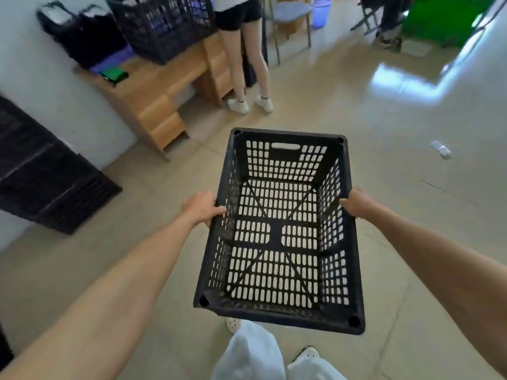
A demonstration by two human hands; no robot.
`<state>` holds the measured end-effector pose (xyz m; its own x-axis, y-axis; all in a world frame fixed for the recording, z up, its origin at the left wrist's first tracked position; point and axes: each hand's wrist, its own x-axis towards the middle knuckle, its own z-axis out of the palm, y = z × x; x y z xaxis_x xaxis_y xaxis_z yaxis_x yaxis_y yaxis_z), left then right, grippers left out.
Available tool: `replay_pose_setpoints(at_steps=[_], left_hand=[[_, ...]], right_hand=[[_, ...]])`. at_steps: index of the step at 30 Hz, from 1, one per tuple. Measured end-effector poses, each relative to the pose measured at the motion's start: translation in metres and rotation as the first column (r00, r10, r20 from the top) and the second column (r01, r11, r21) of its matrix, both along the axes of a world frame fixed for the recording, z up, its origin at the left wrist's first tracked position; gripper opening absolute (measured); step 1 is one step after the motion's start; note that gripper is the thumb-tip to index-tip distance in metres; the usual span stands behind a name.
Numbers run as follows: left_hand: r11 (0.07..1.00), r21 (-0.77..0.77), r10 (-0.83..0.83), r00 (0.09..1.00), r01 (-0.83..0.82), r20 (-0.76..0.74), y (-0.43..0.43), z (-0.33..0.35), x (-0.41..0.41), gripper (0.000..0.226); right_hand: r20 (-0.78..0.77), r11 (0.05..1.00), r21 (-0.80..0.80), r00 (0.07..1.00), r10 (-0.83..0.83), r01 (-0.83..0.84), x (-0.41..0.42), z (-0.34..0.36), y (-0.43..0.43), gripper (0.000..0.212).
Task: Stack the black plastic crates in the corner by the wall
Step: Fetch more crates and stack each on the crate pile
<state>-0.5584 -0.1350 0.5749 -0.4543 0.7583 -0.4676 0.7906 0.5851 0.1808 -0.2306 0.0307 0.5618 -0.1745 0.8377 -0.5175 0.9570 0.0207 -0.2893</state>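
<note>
I have an empty black crate (279,231) held out in front of me above the tiled floor (384,165), open side up, with its long axis running away from me. My left hand (201,205) is closed on the left long rim, fingers curled over the edge into the crate. My right hand (355,202) is clamped on the right long rim in the same way, directly across from the left. The crate's slotted bottom and walls let the floor show through, and a handle slot sits in the far short wall.

Low at the left, against the white wall (41,86), sits a dark stack of black crates (46,171), well apart from the one I carry. Farther along that wall stands a wooden worktop (153,86) with another black crate (162,26) on it, beside some dark bags (79,34). A person in dark shorts (241,50) stands at the worktop's far end. A blue bin (320,12) stands on the floor in the far distance.

My own white trousers (247,352) and shoes show below the crate's near edge.
</note>
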Motion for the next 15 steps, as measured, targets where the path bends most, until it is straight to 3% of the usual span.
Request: replay_pose_setpoints(at_steps=[5,7,10,14,15], left_hand=[[0.962,0.053,0.267,0.963,-0.269,0.046,-0.1,0.009,-0.1,0.034],[0.928,0.072,0.363,0.93,-0.366,0.048,-0.143,0.012,-0.142,0.033],[0.887,0.057,0.458,0.889,-0.458,0.007,-0.205,0.021,-0.209,0.034],[0.835,0.111,0.544,0.838,-0.538,-0.031,-0.269,0.05,-0.298,0.04],[0.822,0.128,0.565,0.824,-0.555,-0.05,-0.283,0.057,-0.32,0.042]], right_hand=[[-0.021,0.959,0.037,0.959,0.282,-0.281,-0.156,0.014,-0.021,0.02],[-0.032,0.927,0.07,0.928,0.372,-0.37,-0.223,0.017,-0.036,0.031],[-0.011,0.848,0.089,0.85,0.526,-0.523,-0.326,0.029,-0.068,0.035],[-0.025,0.732,0.14,0.736,0.676,-0.667,-0.459,0.043,-0.105,0.013],[-0.037,0.698,0.149,0.701,0.712,-0.701,-0.491,0.044,-0.112,0.021]])
